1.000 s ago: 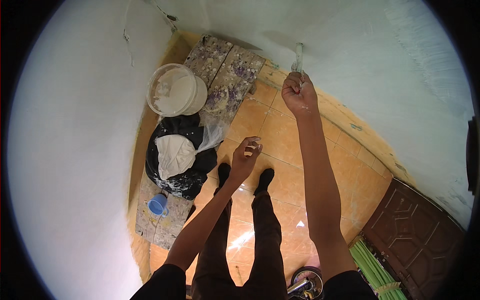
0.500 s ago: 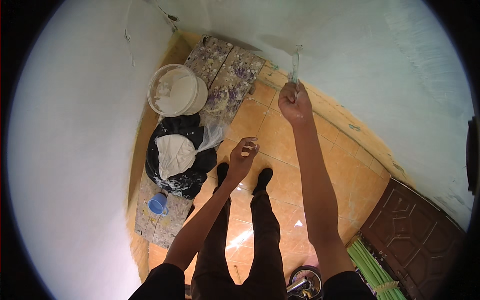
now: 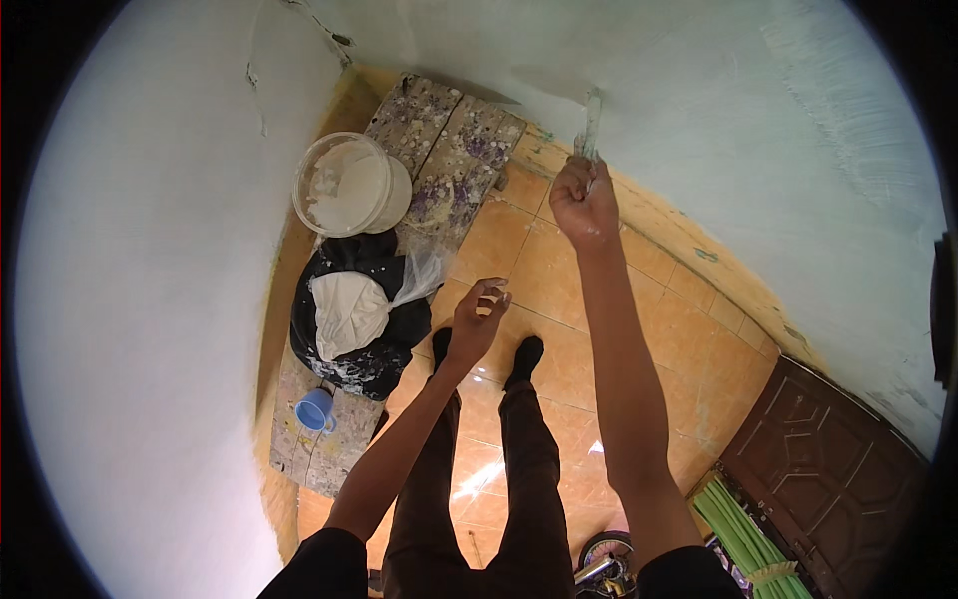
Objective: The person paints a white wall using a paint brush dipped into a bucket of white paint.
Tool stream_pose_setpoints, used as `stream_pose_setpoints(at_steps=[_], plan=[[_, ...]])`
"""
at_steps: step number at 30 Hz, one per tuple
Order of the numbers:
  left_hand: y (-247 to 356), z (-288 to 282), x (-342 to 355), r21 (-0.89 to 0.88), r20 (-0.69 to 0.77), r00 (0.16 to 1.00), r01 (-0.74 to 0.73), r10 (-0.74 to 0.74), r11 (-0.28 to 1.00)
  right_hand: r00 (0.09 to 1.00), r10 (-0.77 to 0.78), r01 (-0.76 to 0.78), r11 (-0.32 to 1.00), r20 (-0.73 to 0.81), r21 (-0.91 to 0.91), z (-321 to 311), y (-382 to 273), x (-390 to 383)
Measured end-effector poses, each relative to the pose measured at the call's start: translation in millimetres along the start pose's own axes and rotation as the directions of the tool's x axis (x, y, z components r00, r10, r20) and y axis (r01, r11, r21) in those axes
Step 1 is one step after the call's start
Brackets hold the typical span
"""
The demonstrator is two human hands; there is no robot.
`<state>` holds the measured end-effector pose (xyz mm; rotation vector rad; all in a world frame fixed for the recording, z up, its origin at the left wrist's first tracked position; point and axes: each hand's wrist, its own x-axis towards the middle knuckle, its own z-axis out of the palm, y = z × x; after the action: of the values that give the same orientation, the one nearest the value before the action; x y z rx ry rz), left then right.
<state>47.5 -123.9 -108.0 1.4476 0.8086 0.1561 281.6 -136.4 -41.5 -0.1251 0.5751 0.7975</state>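
My right hand is closed round the handle of a putty knife. Its whitish, smeared blade points up against the pale wall, seen nearly edge-on. My left hand hangs in the air over the tiled floor, holding nothing, its fingers loosely curled and apart. Left of it, a plank bench spattered with paint carries a clear tub of white paste. Beside the tub a white bag of material lies on a black cloth with white smears.
A light-blue mug stands at the bench's near end. The left wall runs along the bench and has a crack near the corner. At the lower right are a brown panelled door, a green curtain and part of a wheel.
My right hand has shifted slightly left with the putty knife, and the small mark on the wall by its tip no longer shows. My left hand has moved slightly left.
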Motion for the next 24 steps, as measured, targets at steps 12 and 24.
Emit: stream_pose_setpoints(at_steps=[12, 24], plan=[[-4, 1, -2, 0.029, -0.009, 1.000, -0.019, 0.019, 0.999, 0.988, -0.073, 0.047, 0.981, -0.134, -0.188, -8, -10, -4], [-2, 13, -4, 0.016, 0.032, 0.999, 0.024, -0.025, 1.000, 0.990, 0.046, -0.051, 0.998, -0.131, -0.039, 6, -27, 14]])
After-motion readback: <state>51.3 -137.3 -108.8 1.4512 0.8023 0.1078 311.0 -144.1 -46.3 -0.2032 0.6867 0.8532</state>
